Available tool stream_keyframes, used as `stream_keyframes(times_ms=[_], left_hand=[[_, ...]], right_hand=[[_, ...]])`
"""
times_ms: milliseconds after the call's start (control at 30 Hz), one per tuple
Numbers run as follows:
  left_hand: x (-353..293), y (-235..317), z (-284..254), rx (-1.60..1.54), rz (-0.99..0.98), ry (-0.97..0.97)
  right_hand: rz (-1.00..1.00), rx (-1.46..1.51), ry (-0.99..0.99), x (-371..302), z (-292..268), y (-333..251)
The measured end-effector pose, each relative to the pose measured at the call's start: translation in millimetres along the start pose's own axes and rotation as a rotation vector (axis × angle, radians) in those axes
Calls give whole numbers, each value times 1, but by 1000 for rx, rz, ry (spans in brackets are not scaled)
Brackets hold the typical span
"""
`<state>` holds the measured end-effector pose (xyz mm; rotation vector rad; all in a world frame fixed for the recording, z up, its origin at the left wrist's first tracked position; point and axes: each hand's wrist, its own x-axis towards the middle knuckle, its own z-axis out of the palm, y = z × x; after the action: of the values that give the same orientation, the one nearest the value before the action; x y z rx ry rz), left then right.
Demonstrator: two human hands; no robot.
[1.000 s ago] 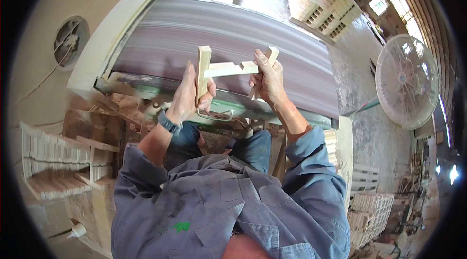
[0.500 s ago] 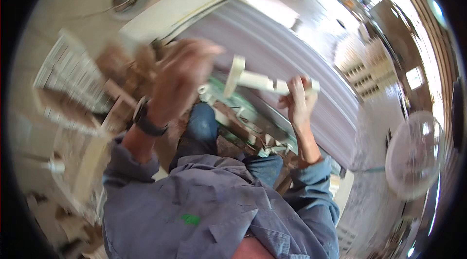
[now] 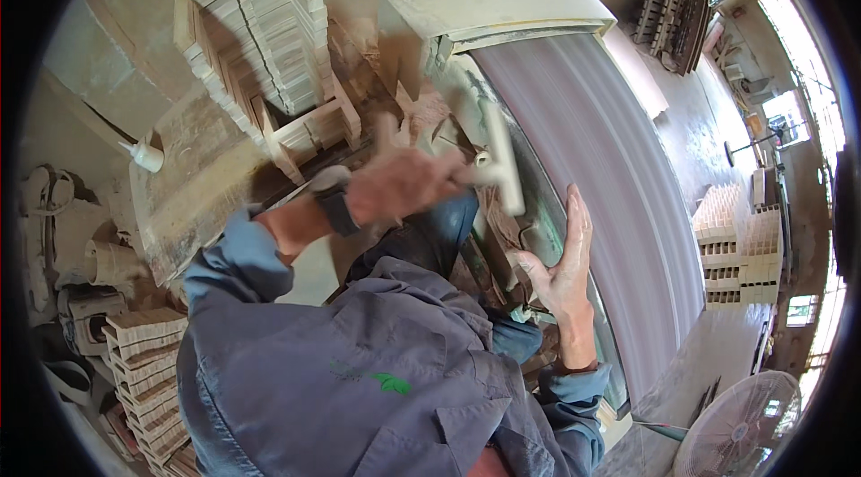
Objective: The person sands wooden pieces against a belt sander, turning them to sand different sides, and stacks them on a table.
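My left hand (image 3: 404, 186), blurred by motion, is closed on the stem of a T-shaped pale wooden piece (image 3: 507, 159). The crossbar of the piece points away from the fingers, beside the near edge of a wide grey-mauve sanding belt (image 3: 592, 163). My right hand (image 3: 567, 271) is open, thumb spread from the upright fingers, with nothing in it. It is over the left edge of the belt, to the right of the wooden piece. Streaks along the belt suggest it is running.
A cream housing (image 3: 502, 6) covers the belt's far end. On the left, a tall stack of wooden frames (image 3: 269, 38) stands on a bench with a white bottle (image 3: 146, 156). More wooden pieces (image 3: 148, 378) are piled lower left. A fan (image 3: 740, 432) stands lower right.
The T-shaped wooden piece has passed from my right hand to my left. My right hand has opened. The view has turned, bringing the stacked frames further in.
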<state>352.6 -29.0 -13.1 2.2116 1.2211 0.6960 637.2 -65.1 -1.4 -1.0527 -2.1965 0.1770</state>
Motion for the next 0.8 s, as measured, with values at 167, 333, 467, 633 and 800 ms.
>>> stream_keyframes(times_ms=[167,333,467,633,800], left_hand=[[-40,-92,-20,618,-205,305],[-59,-122,-44,804,-389,314],[-69,-151,-50,793,-494,265],[-68,-163,-49,684,-563,267],[-66,-166,-47,709,-593,276]], right_hand=[[273,249,-117,-27,3,11],[371,319,-103,-51,6,17],[400,327,-95,-68,4,18],[524,389,-40,-96,3,17],[589,421,1,-117,1,12]])
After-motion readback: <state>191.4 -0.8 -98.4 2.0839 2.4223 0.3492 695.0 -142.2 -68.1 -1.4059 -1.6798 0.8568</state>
